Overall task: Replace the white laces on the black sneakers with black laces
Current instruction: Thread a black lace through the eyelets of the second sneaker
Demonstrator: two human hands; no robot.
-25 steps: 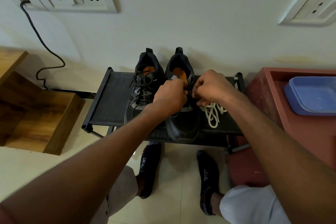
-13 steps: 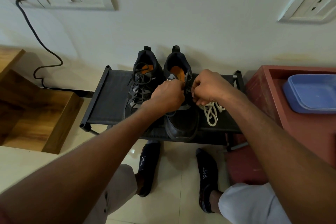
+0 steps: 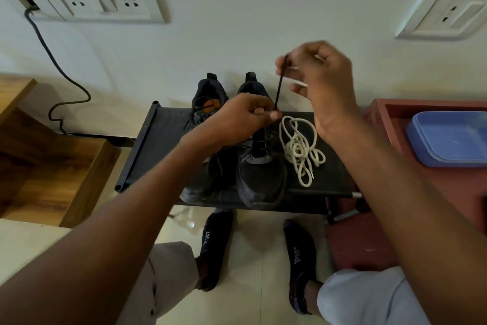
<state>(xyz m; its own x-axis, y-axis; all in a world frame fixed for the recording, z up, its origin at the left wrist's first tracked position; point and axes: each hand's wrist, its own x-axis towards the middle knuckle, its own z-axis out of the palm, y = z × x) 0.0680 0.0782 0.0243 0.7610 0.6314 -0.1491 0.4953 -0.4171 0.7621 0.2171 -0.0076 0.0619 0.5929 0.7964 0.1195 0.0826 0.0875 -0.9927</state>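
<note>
Right hand [image 3: 320, 74] pinches the black lace [image 3: 279, 84] and lifts it taut off the right sneaker [image 3: 261, 179] on the rack [image 3: 158, 145], left hand [image 3: 245, 116] pinching by the eyelets. Pull evenly so both ends match, I'd say. White laces [image 3: 299, 148] lie beside it.

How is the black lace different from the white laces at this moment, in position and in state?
The black lace is pulled straight and taut upward from the right sneaker, while the white laces lie loose in a tangled pile on the black rack. The right hand pinches the black lace and the left hand holds it at the sneaker; no hand touches the white laces. Both are thin shoe cords.
</note>
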